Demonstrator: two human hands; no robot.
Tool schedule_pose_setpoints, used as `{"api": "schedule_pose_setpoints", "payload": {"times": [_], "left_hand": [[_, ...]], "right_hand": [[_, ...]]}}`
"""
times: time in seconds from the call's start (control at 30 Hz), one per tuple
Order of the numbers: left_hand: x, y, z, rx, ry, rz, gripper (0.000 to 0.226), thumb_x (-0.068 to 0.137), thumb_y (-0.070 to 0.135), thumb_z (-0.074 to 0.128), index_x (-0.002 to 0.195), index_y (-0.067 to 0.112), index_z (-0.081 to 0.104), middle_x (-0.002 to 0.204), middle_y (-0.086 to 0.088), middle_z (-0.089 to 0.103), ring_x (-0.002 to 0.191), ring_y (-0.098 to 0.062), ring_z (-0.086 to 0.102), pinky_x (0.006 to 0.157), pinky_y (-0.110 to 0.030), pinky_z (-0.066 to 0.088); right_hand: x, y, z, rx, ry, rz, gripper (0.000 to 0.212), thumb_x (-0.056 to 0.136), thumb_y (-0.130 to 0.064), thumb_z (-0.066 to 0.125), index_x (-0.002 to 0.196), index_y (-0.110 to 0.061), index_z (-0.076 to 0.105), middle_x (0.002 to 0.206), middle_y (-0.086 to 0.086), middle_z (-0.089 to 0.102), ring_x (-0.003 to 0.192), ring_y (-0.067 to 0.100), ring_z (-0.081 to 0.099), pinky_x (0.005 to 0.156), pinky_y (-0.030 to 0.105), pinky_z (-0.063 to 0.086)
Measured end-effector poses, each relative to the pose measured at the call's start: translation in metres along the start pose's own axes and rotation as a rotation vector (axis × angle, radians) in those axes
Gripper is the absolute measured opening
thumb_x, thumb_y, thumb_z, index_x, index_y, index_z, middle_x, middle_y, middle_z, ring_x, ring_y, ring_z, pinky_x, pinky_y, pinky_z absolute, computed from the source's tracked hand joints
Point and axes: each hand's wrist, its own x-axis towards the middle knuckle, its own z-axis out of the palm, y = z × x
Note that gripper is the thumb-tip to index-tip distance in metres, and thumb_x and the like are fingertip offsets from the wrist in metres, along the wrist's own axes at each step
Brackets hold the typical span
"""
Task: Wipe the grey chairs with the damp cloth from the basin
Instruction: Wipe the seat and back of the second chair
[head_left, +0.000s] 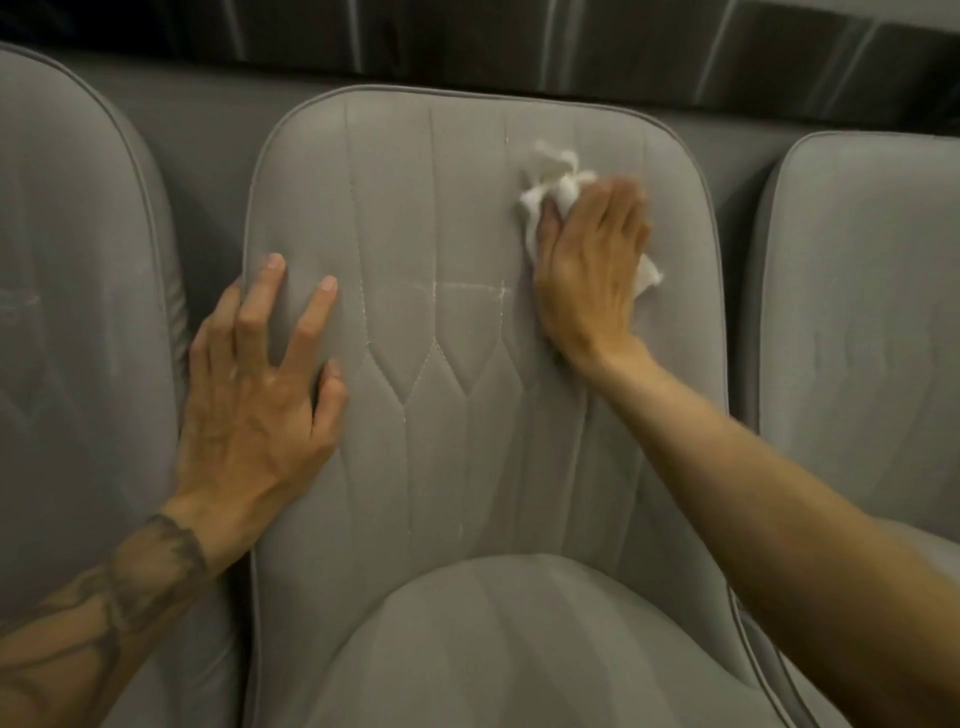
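Note:
A grey upholstered chair (447, 249) with stitched seams fills the middle of the view, its backrest facing me and its seat cushion at the bottom. My right hand (592, 270) lies flat with straight fingers on a crumpled white cloth (550, 176), pressing it against the upper right of the backrest. The cloth sticks out above the fingertips and at the hand's right edge. My left hand (254, 395) rests open on the backrest's left edge, fingers spread. White marks show along the seams near the backrest's middle.
Two more grey chairs stand close beside this one: a left chair (78, 312) and a right chair (872, 312). A grey padded surface runs behind them, under a dark wall (519, 41) along the top.

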Motion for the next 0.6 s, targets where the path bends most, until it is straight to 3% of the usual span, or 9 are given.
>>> {"api": "schedule_pose_setpoints", "payload": {"times": [0.1,0.17,0.3,0.37,0.5,0.6], "left_hand": [[0.001,0.000,-0.001,0.001,0.013,-0.004,0.064,0.101,0.032,0.046,0.163,0.021,0.032,0.167,-0.021,0.024,0.145,-0.049,0.034,0.117,-0.060,0.033],[0.001,0.000,0.000,0.004,0.013,-0.005,0.064,0.101,0.032,0.046,0.163,0.021,0.032,0.167,-0.021,0.024,0.145,-0.049,0.034,0.118,-0.060,0.033],[0.000,-0.002,-0.001,0.014,0.001,-0.002,0.065,0.101,0.031,0.045,0.163,0.021,0.031,0.167,-0.021,0.023,0.146,-0.049,0.033,0.119,-0.060,0.031],[-0.001,0.000,-0.001,0.010,0.000,-0.002,0.065,0.101,0.030,0.046,0.163,0.020,0.031,0.167,-0.022,0.023,0.146,-0.049,0.033,0.119,-0.060,0.031],[-0.001,0.001,-0.002,0.006,0.008,0.003,0.063,0.102,0.029,0.046,0.163,0.020,0.032,0.166,-0.023,0.025,0.146,-0.050,0.034,0.119,-0.060,0.032],[-0.003,0.003,-0.004,0.007,0.003,-0.010,0.062,0.102,0.028,0.046,0.162,0.019,0.033,0.167,-0.024,0.025,0.147,-0.050,0.034,0.120,-0.059,0.031]], "right_hand": [[-0.047,0.014,-0.021,0.038,-0.173,-0.262,0.028,0.104,-0.030,0.047,0.110,-0.004,0.054,0.106,0.020,0.055,0.092,0.034,0.048,0.083,0.045,0.037],[-0.022,0.027,-0.025,0.036,-0.191,-0.354,0.025,0.103,-0.030,0.046,0.110,-0.006,0.048,0.105,0.020,0.052,0.092,0.032,0.045,0.082,0.044,0.034],[0.051,0.023,-0.001,-0.033,-0.037,-0.082,0.032,0.104,-0.033,0.039,0.113,-0.005,0.051,0.116,0.021,0.051,0.103,0.036,0.050,0.091,0.045,0.035],[0.035,0.017,0.003,-0.014,-0.014,0.001,0.037,0.106,-0.033,0.037,0.120,-0.002,0.050,0.122,0.026,0.052,0.109,0.041,0.050,0.095,0.050,0.035],[-0.074,0.019,-0.021,0.047,-0.158,-0.324,0.024,0.105,-0.034,0.045,0.113,-0.012,0.042,0.108,0.021,0.055,0.095,0.033,0.046,0.084,0.047,0.038],[-0.069,0.031,-0.019,0.013,-0.239,-0.450,0.026,0.100,-0.028,0.056,0.112,-0.012,0.040,0.104,0.021,0.055,0.091,0.034,0.049,0.079,0.044,0.033]]}}
